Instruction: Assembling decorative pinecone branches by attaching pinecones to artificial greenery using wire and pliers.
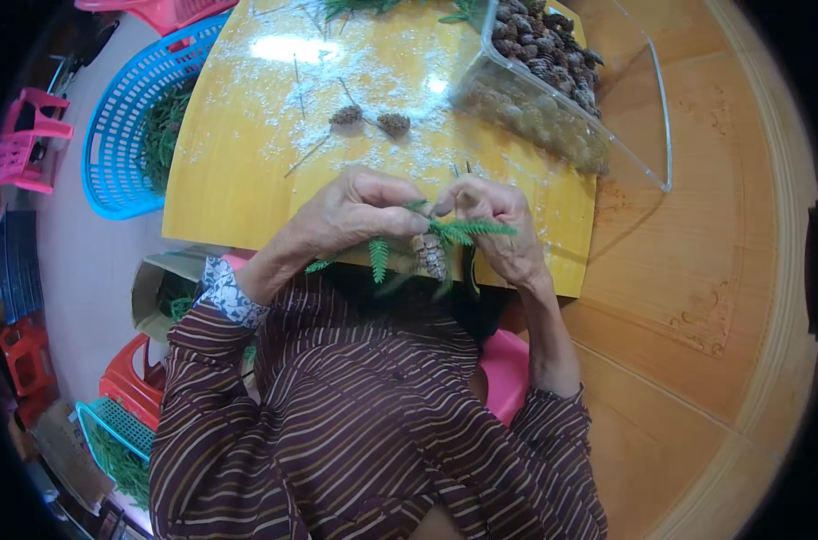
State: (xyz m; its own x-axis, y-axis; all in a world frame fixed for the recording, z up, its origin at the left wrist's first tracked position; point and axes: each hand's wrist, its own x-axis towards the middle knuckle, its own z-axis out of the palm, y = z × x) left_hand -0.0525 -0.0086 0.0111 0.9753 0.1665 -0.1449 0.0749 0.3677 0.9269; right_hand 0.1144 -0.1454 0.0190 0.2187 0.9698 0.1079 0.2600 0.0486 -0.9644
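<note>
Close to the table's near edge, my left hand [359, 214] is closed in a pinch on a green artificial pine sprig [467, 230]. A pine cone [430, 257] with whitish scale tips hangs among its needles, just below my fingertips. My right hand [497, 225] is closed too, thumb and forefinger together at the top of the sprig. A slim dark tool [470, 270] lies along that palm, with thin tips poking out above the knuckles; its kind is mostly hidden. Farther back lie two brown pine cones [393, 124] with wire-like stems.
White flecks cover much of the yellow tabletop [247, 193]. A clear plastic box [535, 126] heaped with pine cones stands at the far right. Left of the table are a blue basket [112, 166] of greenery, a cardboard box [148, 301], red stools [131, 373] and a teal basket [125, 430].
</note>
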